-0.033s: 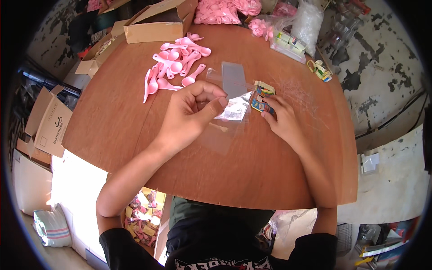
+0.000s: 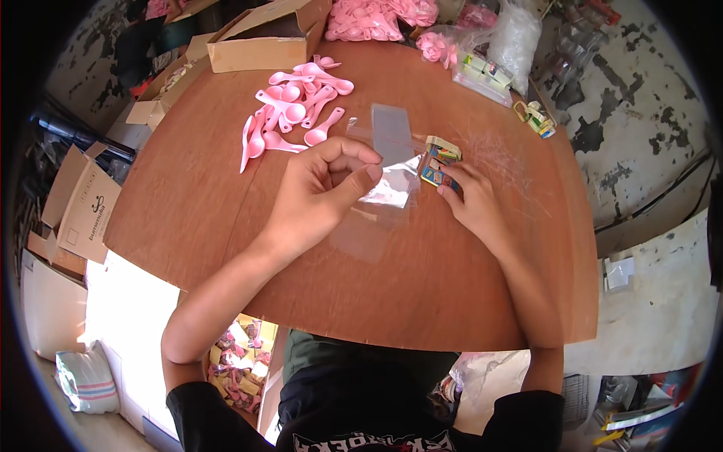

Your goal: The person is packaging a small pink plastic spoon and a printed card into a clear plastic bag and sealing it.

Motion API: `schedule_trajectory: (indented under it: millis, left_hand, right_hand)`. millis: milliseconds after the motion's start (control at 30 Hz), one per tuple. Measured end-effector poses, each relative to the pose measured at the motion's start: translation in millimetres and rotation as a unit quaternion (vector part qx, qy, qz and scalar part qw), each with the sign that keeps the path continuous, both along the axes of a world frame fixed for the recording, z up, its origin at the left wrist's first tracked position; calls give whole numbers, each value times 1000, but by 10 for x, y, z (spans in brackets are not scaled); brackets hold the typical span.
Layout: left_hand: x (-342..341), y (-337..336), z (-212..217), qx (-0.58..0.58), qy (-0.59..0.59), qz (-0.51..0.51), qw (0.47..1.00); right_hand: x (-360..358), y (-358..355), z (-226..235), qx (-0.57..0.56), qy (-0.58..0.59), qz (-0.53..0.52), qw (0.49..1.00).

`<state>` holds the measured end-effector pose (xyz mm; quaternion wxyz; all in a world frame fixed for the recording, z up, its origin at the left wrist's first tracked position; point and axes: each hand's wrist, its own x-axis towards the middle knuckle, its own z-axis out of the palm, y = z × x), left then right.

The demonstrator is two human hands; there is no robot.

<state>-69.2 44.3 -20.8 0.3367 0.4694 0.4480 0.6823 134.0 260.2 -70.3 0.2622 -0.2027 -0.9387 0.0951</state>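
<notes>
L hand (image 2: 320,192) pinching clear bag (image 2: 392,184) edge

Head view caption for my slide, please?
Left hand pinches a clear plastic sleeve; right hand touches a small colourful packet near pink spoons.

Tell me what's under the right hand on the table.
The right hand rests on a small colourful packet, fingertips pressing its near edge against the wooden table. A clear plastic bag lies beside it. Whatever lies beneath the palm is covered.
</notes>
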Motion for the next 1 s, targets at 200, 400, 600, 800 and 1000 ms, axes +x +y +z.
schedule_trajectory:
  millis: [200,400,600,800,1000]
  left_hand:
    - [-15,-44,-1,-17,-14,-4,1000]
    - [-58,-41,-56,-12,-28,-9,999]
    - [-26,-41,-58,-96,-12,-5,995]
    - [40,-48,-49,-105,-15,-53,993]
    - [57,-68,-88,-55,-5,-77,996]
  right_hand:
    - [-63,11,-7,-90,65,-1,994]
    - [-38,-47,241,15,34,-51,998]
    - [74,-618,835,-163,375,-28,912]
    - [-38,-874,1004,-12,332,92,939]
    - [-186,-891,953,-48,331,77,939]
